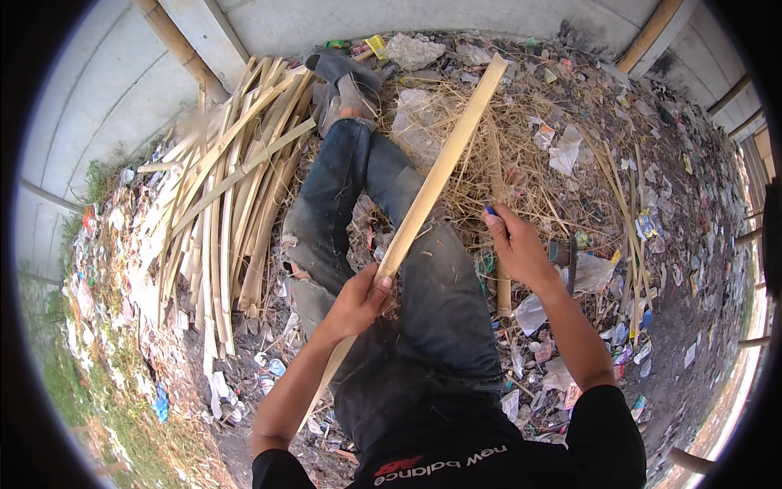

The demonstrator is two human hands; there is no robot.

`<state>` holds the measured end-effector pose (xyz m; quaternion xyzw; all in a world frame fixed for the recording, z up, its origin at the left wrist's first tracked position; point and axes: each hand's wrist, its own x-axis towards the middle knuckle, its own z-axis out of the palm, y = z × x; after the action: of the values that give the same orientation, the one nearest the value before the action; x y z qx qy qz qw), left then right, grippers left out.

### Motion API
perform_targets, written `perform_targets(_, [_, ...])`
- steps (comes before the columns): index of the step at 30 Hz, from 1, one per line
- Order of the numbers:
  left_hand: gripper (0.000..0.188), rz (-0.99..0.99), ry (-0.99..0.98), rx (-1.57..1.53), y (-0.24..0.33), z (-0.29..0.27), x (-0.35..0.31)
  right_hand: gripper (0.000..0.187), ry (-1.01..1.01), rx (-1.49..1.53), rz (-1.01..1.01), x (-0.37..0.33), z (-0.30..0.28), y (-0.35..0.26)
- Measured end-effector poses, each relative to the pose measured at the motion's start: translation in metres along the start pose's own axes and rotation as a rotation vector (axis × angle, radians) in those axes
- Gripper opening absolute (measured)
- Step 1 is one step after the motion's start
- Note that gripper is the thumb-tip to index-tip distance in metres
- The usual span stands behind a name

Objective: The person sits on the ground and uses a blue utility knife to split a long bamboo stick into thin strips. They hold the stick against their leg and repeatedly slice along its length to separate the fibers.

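My left hand [357,300] is closed around a long pale bamboo slat [444,167]. The slat slants across my lap, its far end up past my knees and its near end passing under my left forearm. My right hand [519,244] is closed to the right of the slat, apart from it. A small blue-ended thing [489,210] pokes out between its thumb and fingers; the rest is hidden in the fist. Close to that wrist is a dark curved strip [572,262]; I cannot tell whether it joins what I hold. My legs [330,204] in worn jeans stretch out ahead.
A heap of split bamboo slats [236,204] lies to the left of my legs. Another bamboo piece [503,289] lies beside my right thigh. Fine shavings [521,171] and scattered plastic litter cover the ground. A grey panel wall [326,24] with bamboo poles [181,49] stands beyond.
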<state>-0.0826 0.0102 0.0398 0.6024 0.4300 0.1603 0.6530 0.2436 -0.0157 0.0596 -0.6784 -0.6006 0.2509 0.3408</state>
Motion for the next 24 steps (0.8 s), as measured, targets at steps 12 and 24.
perform_targets(12, [0.028, 0.122, 0.164, 0.181, 0.017, 0.011, 0.011, 0.052, -0.221, -0.193, -0.205, -0.027, 0.075, -0.049])
perform_targets(24, [0.026, 0.208, 0.183, 0.325, 0.005, 0.005, 0.006, 0.054, -0.374, -0.125, -0.153, -0.026, 0.09, -0.044])
